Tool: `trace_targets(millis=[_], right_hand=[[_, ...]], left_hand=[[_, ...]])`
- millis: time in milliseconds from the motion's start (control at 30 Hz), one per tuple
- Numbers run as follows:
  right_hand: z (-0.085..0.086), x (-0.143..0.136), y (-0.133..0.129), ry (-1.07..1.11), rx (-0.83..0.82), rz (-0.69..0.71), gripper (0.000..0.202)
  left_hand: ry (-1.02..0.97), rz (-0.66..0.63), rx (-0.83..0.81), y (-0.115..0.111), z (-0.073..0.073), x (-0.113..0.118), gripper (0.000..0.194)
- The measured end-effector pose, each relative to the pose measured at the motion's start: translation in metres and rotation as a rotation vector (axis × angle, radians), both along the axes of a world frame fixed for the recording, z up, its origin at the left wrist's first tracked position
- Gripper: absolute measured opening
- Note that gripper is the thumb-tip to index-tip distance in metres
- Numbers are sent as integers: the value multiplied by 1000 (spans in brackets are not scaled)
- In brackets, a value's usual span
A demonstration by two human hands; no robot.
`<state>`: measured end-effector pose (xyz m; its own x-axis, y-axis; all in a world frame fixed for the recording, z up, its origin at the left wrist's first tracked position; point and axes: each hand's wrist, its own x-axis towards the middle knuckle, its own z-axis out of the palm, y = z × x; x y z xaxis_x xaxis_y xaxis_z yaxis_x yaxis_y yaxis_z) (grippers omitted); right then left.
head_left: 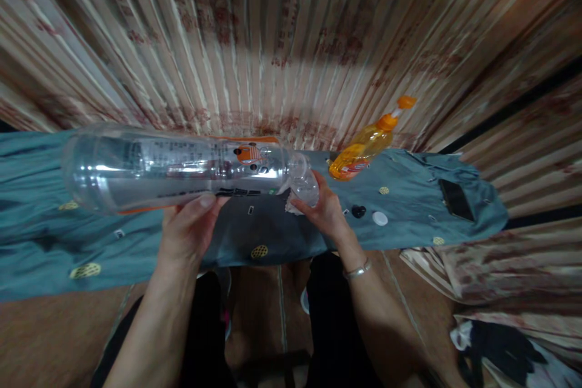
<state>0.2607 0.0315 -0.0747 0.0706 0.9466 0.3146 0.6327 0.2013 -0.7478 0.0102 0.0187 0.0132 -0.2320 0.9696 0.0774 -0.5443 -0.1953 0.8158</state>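
Note:
A large clear plastic bottle [182,167] with orange markings lies sideways in the air above the cloth-covered table. My left hand [188,230] grips its underside near the middle, thumb on the near side. At the bottle's mouth, my right hand [322,206] is closed around a small clear plastic piece [305,188], which meets the bottle's neck. A pale crumpled bit [293,203] shows beneath that piece; what it is cannot be made out. The bottle's far side is hidden.
An orange-capped bottle of yellow-orange liquid [361,151] stands right of my right hand. Nearby on the blue-green cloth [282,230] are a black object [359,211], a white round lid [379,218] and a dark phone [456,199]. A pleated curtain [254,42] hangs behind.

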Motion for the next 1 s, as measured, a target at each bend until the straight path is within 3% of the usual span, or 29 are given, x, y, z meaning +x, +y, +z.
trace_targets(millis=[333, 600, 1000], right_hand=[[-3, 0, 1, -7, 25, 2, 81], [-3, 0, 1, -7, 29, -10, 83], [0, 0, 0, 1, -4, -17, 85]], left_hand=[[18, -55, 63, 2, -6, -4, 48], [51, -80, 64, 1, -2, -2, 39], [30, -67, 43, 2, -6, -4, 47]])
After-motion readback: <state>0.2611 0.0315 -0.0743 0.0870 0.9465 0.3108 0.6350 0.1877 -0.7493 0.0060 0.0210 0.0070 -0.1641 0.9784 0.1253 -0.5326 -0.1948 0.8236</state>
